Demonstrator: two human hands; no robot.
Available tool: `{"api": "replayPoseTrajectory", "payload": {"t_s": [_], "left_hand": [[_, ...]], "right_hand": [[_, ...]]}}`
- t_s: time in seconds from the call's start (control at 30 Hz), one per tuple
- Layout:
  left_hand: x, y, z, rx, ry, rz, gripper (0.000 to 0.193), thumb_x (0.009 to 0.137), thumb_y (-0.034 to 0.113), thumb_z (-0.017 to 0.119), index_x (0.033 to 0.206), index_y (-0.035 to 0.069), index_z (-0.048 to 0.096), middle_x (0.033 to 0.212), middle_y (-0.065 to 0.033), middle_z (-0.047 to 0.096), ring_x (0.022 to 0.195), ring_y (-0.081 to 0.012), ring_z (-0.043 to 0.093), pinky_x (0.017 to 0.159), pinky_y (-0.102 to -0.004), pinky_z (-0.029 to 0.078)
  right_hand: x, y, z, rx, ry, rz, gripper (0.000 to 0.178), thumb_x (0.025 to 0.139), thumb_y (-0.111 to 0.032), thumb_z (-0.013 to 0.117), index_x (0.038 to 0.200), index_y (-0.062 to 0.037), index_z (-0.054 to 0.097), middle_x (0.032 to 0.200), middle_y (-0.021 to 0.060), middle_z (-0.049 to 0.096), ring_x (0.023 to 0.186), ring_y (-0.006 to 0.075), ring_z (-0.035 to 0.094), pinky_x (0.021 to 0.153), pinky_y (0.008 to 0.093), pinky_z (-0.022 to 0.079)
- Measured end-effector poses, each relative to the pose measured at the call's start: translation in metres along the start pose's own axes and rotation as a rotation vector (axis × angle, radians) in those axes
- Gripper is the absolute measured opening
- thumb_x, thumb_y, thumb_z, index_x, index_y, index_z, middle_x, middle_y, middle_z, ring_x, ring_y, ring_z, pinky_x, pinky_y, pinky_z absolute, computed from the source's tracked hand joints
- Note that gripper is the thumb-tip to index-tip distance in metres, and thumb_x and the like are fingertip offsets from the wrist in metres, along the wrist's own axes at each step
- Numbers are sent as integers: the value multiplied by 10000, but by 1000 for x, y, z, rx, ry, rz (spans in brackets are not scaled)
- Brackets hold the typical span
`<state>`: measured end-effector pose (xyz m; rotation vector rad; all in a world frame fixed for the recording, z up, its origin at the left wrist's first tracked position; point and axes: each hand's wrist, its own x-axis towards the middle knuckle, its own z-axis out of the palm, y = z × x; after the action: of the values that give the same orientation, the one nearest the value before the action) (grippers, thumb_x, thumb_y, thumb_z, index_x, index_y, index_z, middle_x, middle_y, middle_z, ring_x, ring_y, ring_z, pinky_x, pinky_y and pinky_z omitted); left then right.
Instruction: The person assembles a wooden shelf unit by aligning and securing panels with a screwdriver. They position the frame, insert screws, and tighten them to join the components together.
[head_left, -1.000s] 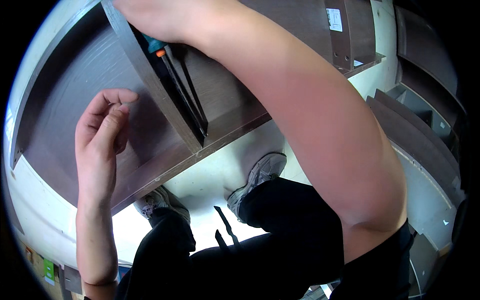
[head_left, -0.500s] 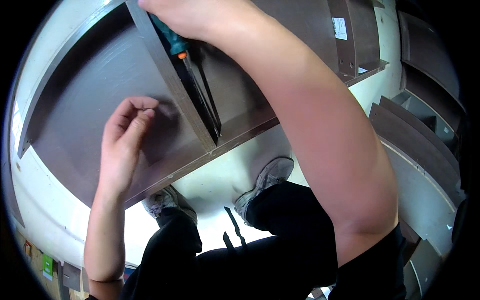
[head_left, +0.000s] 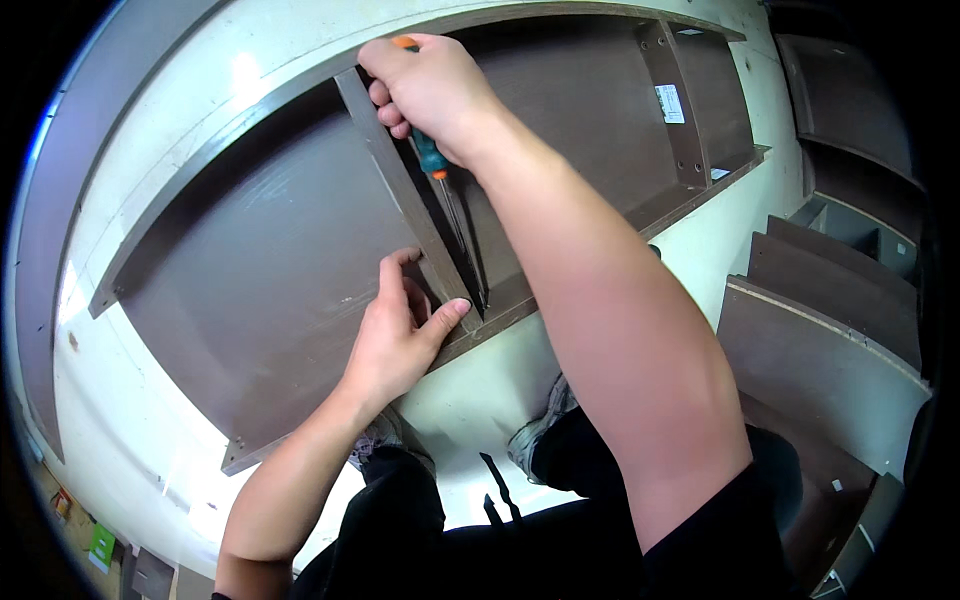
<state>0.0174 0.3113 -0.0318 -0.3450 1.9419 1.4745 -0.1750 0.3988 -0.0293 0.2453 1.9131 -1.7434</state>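
Note:
My right hand (head_left: 428, 92) is wrapped round the handle of a screwdriver (head_left: 430, 158), teal with orange bands. Its long metal shaft slants down toward me, and the tip meets the near corner where a crosswise divider board (head_left: 405, 195) joins the front rail (head_left: 520, 306) of a brown wooden cabinet frame (head_left: 250, 260). Whether the tip sits in a screw is too small to tell. My left hand (head_left: 400, 335) rests on the near end of that divider, thumb on its top edge and fingers curled over the left side, gripping it.
Farther right in the frame stands another divider (head_left: 675, 110) with a white label (head_left: 669, 104). Several brown and grey panels (head_left: 820, 345) lean or lie at the right. A long curved board (head_left: 75, 190) lies at the left on the pale floor. My shoes (head_left: 540, 430) are close below the front rail.
My left hand has moved right, from above the panel onto the divider's near end. The frame sits lower and farther right in view, with the screwdriver still in my right hand.

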Motion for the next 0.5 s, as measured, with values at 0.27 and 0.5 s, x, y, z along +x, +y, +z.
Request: {"api": "replayPoseTrajectory", "payload": {"t_s": [0.27,0.5], "left_hand": [[1,-1,1,-85,-6,-27,402,892,182,676,1179,30,440,802,-31,539,733,-122,502,690,-262,429],[-14,23,0,-885,-167,-294,152,932,-60,462,1038,14,541,1021,-95,602,916,-165,594,869,-272,489]], "right_hand": [[11,2,-7,-131,139,-84,302,884,-320,599,825,-24,611,681,59,627,550,151,595,549,330,502],[-30,-107,-127,359,256,-200,167,923,-183,499,878,-23,487,678,50,508,630,160,539,601,303,465]]}}
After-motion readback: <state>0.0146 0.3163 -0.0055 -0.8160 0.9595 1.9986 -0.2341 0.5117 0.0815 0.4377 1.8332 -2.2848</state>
